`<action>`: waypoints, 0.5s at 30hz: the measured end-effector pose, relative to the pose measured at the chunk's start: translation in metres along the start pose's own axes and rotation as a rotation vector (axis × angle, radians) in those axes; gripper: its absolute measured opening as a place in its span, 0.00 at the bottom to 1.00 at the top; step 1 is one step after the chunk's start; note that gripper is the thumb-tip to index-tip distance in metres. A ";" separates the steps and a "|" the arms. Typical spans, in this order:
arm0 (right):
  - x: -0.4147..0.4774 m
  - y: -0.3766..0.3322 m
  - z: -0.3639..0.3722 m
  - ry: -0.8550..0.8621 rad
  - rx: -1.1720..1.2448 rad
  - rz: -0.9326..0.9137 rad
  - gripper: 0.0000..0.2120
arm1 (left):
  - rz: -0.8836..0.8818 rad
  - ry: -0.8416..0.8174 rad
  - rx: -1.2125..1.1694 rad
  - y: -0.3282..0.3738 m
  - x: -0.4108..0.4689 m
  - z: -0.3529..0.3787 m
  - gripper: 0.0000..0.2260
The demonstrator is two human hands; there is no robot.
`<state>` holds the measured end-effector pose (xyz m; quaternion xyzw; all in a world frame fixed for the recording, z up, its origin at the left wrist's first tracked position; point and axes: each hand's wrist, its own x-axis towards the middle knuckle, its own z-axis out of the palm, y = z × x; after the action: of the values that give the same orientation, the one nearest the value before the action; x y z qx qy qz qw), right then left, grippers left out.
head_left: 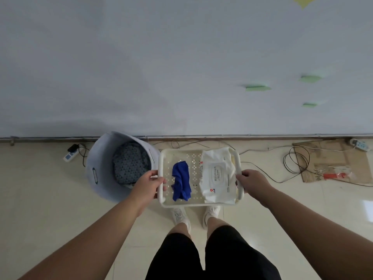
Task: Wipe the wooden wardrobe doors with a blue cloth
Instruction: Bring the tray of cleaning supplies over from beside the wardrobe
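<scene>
Tray (198, 204) — bucket (101, 158) beside, cables (296, 160) beyond

A round tub (96, 164) (patterned fabric (131, 162) inside) stands beside a wipes pack (219, 174).

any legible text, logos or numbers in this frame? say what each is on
Nothing can be read for certain.
Wipes pack in the tray: printed label on its flap, too small and blurred to read.
Same pack, lower left corner: a red and blue logo mark, perhaps a digit, not legible.
Blue cloth, bucket, green notes on the wall: no text visible.
</scene>
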<state>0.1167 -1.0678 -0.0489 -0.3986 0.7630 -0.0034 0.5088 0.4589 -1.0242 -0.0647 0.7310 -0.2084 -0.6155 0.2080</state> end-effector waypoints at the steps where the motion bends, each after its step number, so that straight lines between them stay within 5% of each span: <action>1: 0.012 -0.001 0.001 -0.006 -0.008 0.003 0.11 | -0.013 0.004 -0.014 0.001 0.012 0.003 0.09; 15: 0.130 0.009 0.037 -0.013 -0.074 0.025 0.11 | -0.088 0.042 -0.059 -0.021 0.135 0.026 0.09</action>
<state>0.1189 -1.1266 -0.1707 -0.4078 0.7642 0.0338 0.4986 0.4552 -1.0836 -0.1903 0.7458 -0.1533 -0.6145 0.2067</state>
